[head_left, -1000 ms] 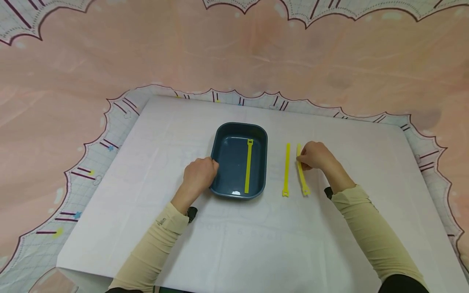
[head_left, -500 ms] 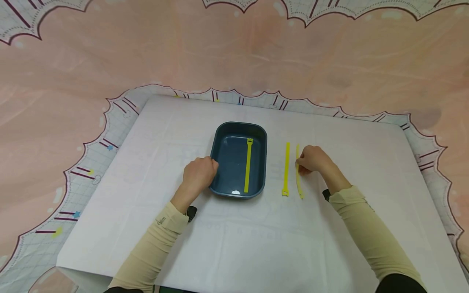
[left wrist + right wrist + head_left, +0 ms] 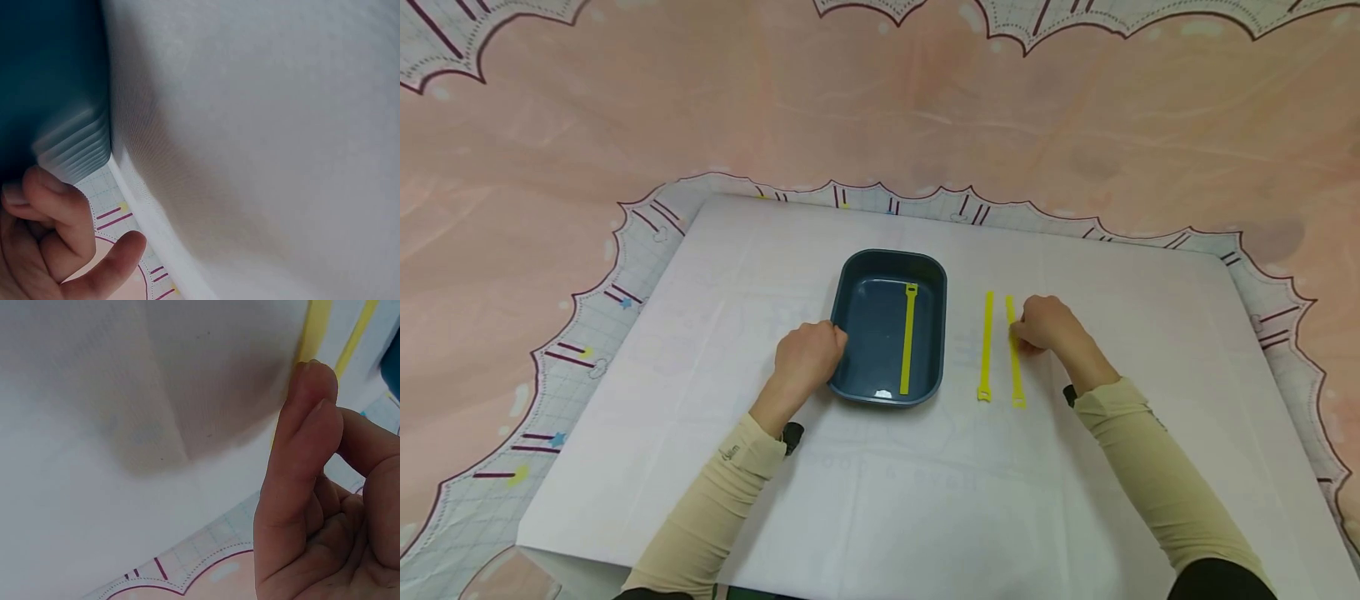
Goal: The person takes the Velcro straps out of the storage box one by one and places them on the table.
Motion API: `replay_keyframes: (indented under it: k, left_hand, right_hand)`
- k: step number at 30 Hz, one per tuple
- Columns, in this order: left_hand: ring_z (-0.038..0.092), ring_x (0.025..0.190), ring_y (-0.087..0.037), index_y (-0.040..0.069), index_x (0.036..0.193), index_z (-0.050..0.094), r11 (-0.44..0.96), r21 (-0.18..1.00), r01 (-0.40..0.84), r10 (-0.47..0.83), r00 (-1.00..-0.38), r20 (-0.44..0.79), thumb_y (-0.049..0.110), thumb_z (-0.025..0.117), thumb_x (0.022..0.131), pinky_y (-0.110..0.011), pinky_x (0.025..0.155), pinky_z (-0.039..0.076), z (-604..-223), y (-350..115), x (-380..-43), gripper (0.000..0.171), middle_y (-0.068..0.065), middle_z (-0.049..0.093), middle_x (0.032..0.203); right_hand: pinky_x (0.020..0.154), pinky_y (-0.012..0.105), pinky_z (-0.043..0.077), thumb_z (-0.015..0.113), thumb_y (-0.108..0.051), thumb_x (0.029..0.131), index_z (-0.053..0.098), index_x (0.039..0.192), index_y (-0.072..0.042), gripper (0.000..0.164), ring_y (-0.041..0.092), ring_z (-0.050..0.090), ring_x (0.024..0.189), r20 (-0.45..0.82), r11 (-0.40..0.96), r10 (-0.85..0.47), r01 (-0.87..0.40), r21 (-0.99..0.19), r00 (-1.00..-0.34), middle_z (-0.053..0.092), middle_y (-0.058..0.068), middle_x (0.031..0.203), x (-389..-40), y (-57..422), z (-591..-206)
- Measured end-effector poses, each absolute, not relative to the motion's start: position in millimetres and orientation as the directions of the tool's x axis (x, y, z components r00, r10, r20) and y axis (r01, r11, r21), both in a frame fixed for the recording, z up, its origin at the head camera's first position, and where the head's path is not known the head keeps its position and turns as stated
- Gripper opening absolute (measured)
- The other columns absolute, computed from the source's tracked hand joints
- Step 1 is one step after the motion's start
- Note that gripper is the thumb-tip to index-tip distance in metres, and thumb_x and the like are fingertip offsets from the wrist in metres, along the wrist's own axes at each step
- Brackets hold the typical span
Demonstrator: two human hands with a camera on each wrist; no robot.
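Observation:
My left hand (image 3: 805,354) grips the left rim of a dark blue plastic box (image 3: 868,342), with curled fingers at its ribbed wall in the left wrist view. Inside the box lies a yellow cable tie (image 3: 907,342), its slotted head away from me. Right of the box, a second yellow cable tie (image 3: 987,342) lies flat, head toward me. Beside it, roughly parallel, is a third yellow cable tie (image 3: 1017,379). My right hand (image 3: 1048,325) pinches that one near its middle, and the fingertips (image 3: 315,378) cover part of the strip in the right wrist view.
A white sheet (image 3: 865,508) covers the work surface. Around it spreads a pink patterned cloth (image 3: 880,117) with a scalloped border. Dark wrist cameras sit at both sleeve cuffs.
The cable tie at my right hand has gone from slanted, to standing on its edge, to lying nearly flat and parallel to its neighbour. My left hand and the box stay put.

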State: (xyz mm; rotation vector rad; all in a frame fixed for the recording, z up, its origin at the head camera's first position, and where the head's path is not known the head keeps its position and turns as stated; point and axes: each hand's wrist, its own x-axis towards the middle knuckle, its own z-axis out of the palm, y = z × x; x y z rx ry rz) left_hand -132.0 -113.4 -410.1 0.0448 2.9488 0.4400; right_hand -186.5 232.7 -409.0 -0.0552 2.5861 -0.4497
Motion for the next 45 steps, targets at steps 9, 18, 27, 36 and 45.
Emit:
replay_keyframes:
  k: [9,18,27,36,45]
  left_hand:
    - [0.056,0.057,-0.026,-0.001,0.079,0.063,0.956,0.294,0.006,0.053,-0.987,-0.152,0.022,0.041,0.099,-0.039,0.052,0.046,-409.3,-113.0,-131.9,0.038,-0.013,0.058,0.067]
    - [0.056,0.057,-0.026,0.000,0.079,0.063,0.956,0.294,-0.003,0.048,-0.985,-0.166,0.022,0.041,0.099,-0.038,0.052,0.045,-406.9,-112.2,-131.0,0.038,-0.012,0.057,0.067]
    - [0.055,0.057,-0.026,0.001,0.076,0.062,0.957,0.291,-0.003,0.045,-0.987,-0.157,0.022,0.041,0.099,-0.038,0.052,0.045,-409.2,-112.6,-131.5,0.037,-0.012,0.056,0.066]
    - [0.056,0.058,-0.026,0.000,0.078,0.063,0.957,0.291,-0.005,0.044,-0.986,-0.161,0.023,0.041,0.099,-0.039,0.053,0.046,-409.2,-112.5,-131.4,0.038,-0.013,0.057,0.067]
    - [0.056,0.058,-0.026,0.000,0.078,0.063,0.955,0.297,-0.005,0.047,-0.985,-0.169,0.023,0.041,0.099,-0.038,0.053,0.046,-408.3,-112.5,-130.9,0.038,-0.012,0.057,0.067]
  right_hand:
    - [0.066,0.037,0.044,0.060,-0.013,0.093,0.061,0.096,0.004,0.017,0.026,0.055,0.071,-0.297,0.943,-0.174,-0.072,-0.325,-0.939,0.063,0.013,0.081,-187.8,226.2,-398.4]
    - [0.080,0.046,0.045,0.062,-0.007,0.091,0.061,0.110,0.008,0.024,0.033,0.056,0.088,-0.153,0.906,-0.256,-0.182,-0.381,-0.955,0.062,0.021,0.098,-190.2,216.6,-383.9]
    - [0.086,0.048,0.046,0.063,-0.006,0.090,0.061,0.117,0.006,0.029,0.035,0.057,0.098,-0.118,0.897,-0.296,-0.234,-0.376,-0.948,0.063,0.021,0.107,-193.4,207.0,-374.4]
    - [0.085,0.050,0.047,0.076,-0.014,0.085,0.057,0.126,-0.003,0.047,0.034,0.057,0.103,-0.074,0.899,-0.386,-0.357,-0.254,-0.920,0.058,0.018,0.121,-188.3,194.3,-364.2]
    - [0.092,0.052,0.045,0.077,-0.014,0.084,0.053,0.132,-0.006,0.054,0.037,0.052,0.114,-0.041,0.879,-0.432,-0.411,-0.240,-0.901,0.054,0.017,0.130,-186.3,185.7,-359.9]
